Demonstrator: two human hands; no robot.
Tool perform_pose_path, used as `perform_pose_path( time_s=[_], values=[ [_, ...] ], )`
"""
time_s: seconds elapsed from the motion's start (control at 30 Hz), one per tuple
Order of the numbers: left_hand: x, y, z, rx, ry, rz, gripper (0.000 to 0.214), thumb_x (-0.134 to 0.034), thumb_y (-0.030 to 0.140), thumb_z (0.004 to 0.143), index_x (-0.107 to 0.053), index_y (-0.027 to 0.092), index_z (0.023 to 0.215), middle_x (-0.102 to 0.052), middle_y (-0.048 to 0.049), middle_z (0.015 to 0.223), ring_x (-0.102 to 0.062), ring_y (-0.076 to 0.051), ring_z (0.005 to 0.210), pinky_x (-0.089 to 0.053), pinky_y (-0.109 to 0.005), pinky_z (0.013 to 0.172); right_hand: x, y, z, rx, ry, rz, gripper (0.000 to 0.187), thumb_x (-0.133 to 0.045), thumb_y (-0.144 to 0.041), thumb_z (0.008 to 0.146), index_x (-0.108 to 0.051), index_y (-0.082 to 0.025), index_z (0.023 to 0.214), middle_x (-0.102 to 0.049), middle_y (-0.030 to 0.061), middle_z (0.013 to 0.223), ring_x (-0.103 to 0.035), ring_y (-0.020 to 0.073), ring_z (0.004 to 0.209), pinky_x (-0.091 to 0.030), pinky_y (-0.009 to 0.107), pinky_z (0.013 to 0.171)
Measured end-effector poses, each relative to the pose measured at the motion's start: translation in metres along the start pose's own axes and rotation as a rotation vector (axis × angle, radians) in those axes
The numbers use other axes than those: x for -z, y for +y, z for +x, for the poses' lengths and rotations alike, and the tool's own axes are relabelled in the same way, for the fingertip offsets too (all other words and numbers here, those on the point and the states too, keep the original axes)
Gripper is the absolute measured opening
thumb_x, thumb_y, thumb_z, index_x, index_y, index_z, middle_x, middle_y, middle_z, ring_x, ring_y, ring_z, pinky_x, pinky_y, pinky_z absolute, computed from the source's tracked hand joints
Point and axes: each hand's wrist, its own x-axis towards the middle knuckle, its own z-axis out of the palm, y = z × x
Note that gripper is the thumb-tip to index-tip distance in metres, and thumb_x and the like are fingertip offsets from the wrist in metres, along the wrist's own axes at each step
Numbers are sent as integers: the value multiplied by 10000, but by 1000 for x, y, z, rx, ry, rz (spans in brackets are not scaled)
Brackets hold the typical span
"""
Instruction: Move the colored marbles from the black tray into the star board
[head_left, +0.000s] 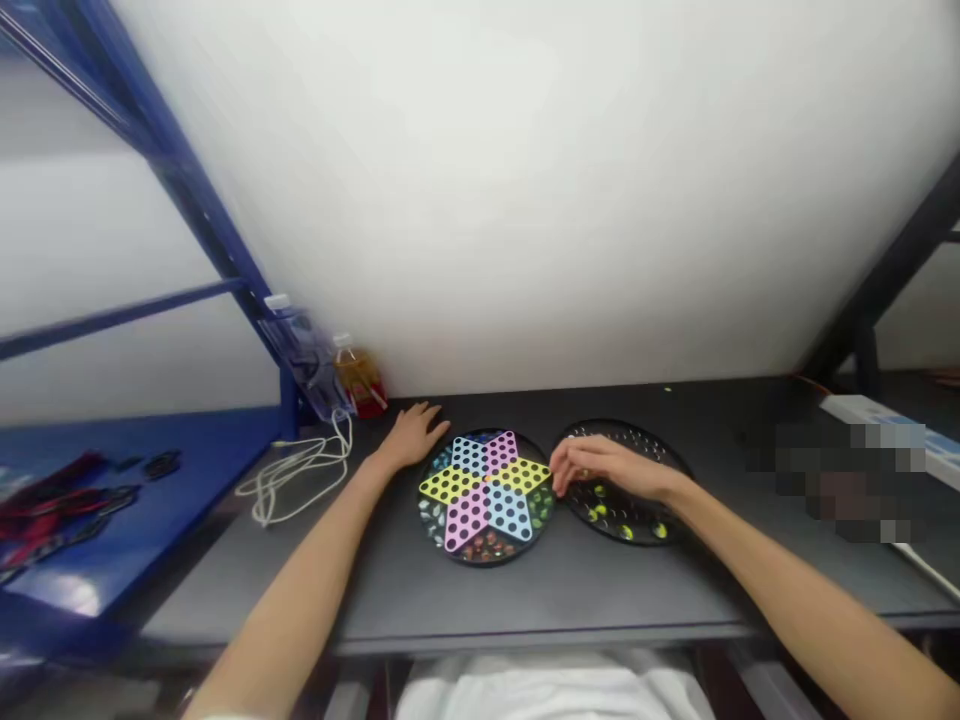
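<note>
My left hand [415,433] lies on the dark table with its fingers spread, just beyond the left rim of a round Chinese checkers board [489,482]. The board carries a star in pink, yellow and light blue. Around the star, its side pockets hold blue, white, orange-red and green marbles. My right hand [600,465] reaches over the left part of a round black holed board [641,508], its fingers drawn together near the checkers board's right tip. Whatever those fingertips hold, if anything, is hidden. Several yellow-green marbles [600,511] rest on the black board, partly under this hand.
A white cable [296,472] lies coiled at the left, near a clear bottle [304,350] and a bottle of amber liquid [361,382]. Blue metal framing [202,215] stands left, beside a blue surface [217,450]. A white box [847,408] lies at the right.
</note>
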Motion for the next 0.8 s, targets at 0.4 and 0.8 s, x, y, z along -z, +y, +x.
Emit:
perform_pose_path(
  time_s=[0.4,0.8],
  values=[
    [0,-2,0,-17,9,16,674,-281,630,926,-475,176,1386,-437,-163,1453,-348,-317,1367,-235,-507,1114,16,7,1,11,268,-215,381,-521,-501,889,-639,-148,805,-661,57,735,-611,161,656,-481,283,640],
    [0,-1,1,-2,-10,17,686,-283,639,923,-463,178,1398,-418,-163,1467,-333,-323,1376,-234,-518,1114,27,-2,-21,-290,72,-368,380,-537,-523,839,-565,-164,720,-662,59,612,-589,152,416,-421,236,403]
  ],
)
